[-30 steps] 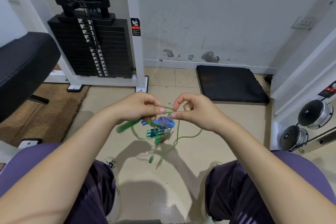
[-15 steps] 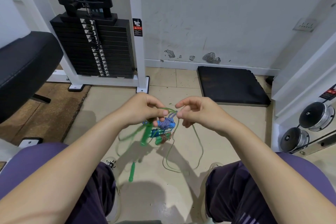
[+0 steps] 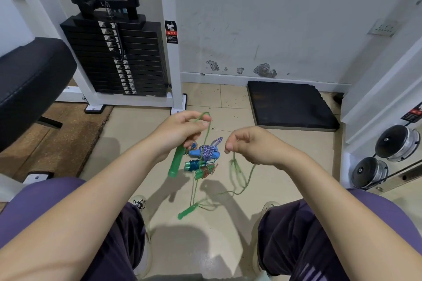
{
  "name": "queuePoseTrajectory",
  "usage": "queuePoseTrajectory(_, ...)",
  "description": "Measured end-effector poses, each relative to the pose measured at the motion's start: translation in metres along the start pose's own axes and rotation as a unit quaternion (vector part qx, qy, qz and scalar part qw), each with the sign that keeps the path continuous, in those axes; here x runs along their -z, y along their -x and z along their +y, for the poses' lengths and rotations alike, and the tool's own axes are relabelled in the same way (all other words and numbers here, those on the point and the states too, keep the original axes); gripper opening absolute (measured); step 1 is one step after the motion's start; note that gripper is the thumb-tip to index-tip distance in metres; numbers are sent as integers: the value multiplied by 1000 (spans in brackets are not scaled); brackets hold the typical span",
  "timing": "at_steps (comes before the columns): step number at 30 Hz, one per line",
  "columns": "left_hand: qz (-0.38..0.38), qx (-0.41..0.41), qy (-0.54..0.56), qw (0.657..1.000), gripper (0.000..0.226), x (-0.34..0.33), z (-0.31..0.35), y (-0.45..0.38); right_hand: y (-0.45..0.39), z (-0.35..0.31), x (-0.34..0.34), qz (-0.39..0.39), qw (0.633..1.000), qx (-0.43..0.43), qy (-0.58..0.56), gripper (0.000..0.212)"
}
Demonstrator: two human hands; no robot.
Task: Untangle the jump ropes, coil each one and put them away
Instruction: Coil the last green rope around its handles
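Observation:
My left hand [image 3: 182,131] pinches a loop of the thin green jump rope [image 3: 206,134] and grips its green handle [image 3: 175,163], which hangs down below the palm. My right hand [image 3: 249,145] pinches another stretch of the same green cord, which droops in loops [image 3: 239,175] toward the floor. The rope's second green handle [image 3: 187,211] hangs low between my knees. On the floor below my hands lies a blue-handled rope [image 3: 205,153] with a blue-and-white braided cord, and beside it a wound bundle with teal and green handles [image 3: 199,167].
A weight-stack machine [image 3: 114,52] with a white frame stands at the back left, a black bench pad [image 3: 27,84] at the left. A black mat [image 3: 290,105] lies by the wall. Chrome dumbbells [image 3: 386,155] sit in a rack at the right. My knees frame the tiled floor.
My hands have drawn apart, the left rising with the cord loop and the right moving right. The green handle now hangs from my left hand and the other handle has dropped lower.

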State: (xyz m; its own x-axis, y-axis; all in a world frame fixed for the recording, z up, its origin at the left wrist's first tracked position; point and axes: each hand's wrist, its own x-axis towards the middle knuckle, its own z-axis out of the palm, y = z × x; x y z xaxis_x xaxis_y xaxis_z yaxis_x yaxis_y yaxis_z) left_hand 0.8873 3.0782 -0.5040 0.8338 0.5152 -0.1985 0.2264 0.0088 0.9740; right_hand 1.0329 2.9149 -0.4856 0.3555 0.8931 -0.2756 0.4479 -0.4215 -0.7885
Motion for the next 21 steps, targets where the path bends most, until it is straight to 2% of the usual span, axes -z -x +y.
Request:
queuePoseTrajectory(4,-111,7,-70,991,27,-13,-2,8,2,-4,3,-25,978,79,-194,15)
queuePoseTrajectory(6,-131,7,-85,988,29,-19,-3,10,3,-6,6,-36,962,95,-253,16)
queuePoseTrajectory(11,-86,2,-74,994,19,-20,-1,9,4,-5,9,-39,932,118,-340,16)
queuePoseTrajectory(14,-90,5,-56,994,23,-22,1,11,4,-5,10,-43,915,127,-381,18)
queuePoseTrajectory(16,-83,4,-34,996,17,-25,2,13,4,-5,10,-49,908,129,-396,20)
queuePoseTrajectory(19,-53,10,-25,998,15,-23,2,11,4,-5,11,-45,907,126,-400,20)
queuePoseTrajectory(21,-19,11,-27,999,16,-18,1,8,3,-3,13,-24,926,110,-361,20)
